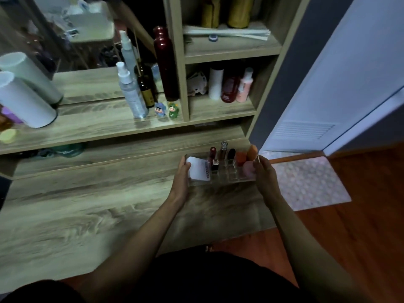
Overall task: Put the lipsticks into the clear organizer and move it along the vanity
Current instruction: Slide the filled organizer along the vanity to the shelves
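Both hands clasp clear organizer (220, 171) ends: left hand (182, 171), right hand (263, 171), arms outstretched.

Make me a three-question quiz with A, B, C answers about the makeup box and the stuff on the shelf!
1. Where is the clear organizer?
A. near the right end of the vanity top
B. on the floor mat
C. on the top shelf

2. How many little toy figures stand on the ledge by the spray bottle?
A. one
B. two
C. four

3. What are the hands doing?
A. resting in the lap
B. opening a bottle
C. gripping the organizer's two ends

Answers: 1 A, it sits close to the vanity's right edge. 2 B, one blue and one green. 3 C, the left hand holds one end and the right hand the other.
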